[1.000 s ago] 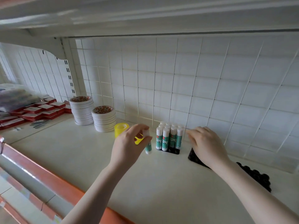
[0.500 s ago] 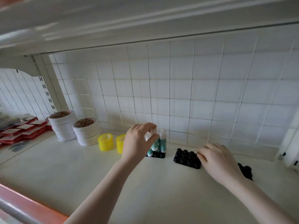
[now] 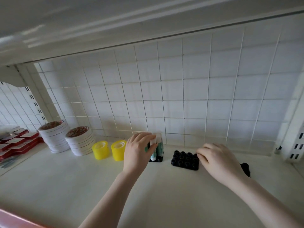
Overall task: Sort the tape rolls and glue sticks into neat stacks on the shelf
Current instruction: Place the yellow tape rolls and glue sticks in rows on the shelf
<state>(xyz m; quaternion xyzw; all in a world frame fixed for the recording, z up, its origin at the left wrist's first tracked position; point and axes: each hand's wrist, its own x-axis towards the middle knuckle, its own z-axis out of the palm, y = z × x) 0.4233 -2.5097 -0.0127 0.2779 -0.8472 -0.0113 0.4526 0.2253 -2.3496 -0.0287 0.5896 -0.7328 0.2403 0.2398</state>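
Fingers of the left hand (image 3: 138, 150) curl round a glue stick (image 3: 153, 152) standing with others in a black tray (image 3: 157, 159) on the shelf (image 3: 82, 186). Beside it, the right hand (image 3: 217, 159) rests with relaxed fingers against an empty black tray (image 3: 185, 160). Two yellow tape rolls (image 3: 109, 149) and two white tape stacks (image 3: 67, 137) stand to the left.

The shelf (image 3: 82, 186) looks smooth, cream and faintly satin. Left of the left hand's (image 3: 138, 151) grip, two yellow tape rolls (image 3: 109, 149) look like glossy translucent plastic, and the white tape stacks (image 3: 65, 137) beyond them papery and matt. In the grip, the glue sticks (image 3: 158, 145) look like smooth plastic. Right of it, the black tray (image 3: 185, 160) is matt moulded plastic. Behind stands a white-coated wire grid (image 3: 181, 96).
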